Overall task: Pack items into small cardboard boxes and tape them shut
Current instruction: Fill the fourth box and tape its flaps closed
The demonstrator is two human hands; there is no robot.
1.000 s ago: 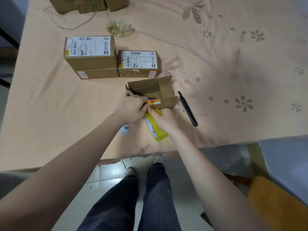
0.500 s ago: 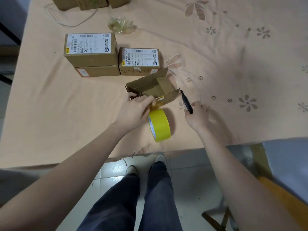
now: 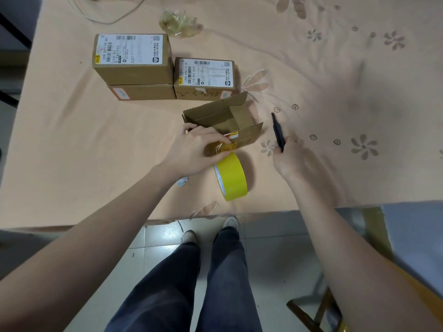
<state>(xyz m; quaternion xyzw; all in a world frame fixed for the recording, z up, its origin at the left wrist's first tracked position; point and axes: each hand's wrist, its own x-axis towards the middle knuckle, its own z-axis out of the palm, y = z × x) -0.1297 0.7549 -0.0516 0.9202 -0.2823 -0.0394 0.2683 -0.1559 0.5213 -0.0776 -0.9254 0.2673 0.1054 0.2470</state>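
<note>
Steadying the open box (image 3: pixel 225 121) with our left hand (image 3: pixel 194 152) gripping its near wall, we keep the tape taut while our right hand (image 3: pixel 293 159) grasps the black cutter (image 3: pixel 278 131).

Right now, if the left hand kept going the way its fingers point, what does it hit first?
The left hand already rests on the open cardboard box, fingers aimed right along its near wall. Pushing on would probably just shove that box; depth past it is unclear.

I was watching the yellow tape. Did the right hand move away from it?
Yes. The right hand left the yellow tape roll and went right, now gripping the black pen.
</note>
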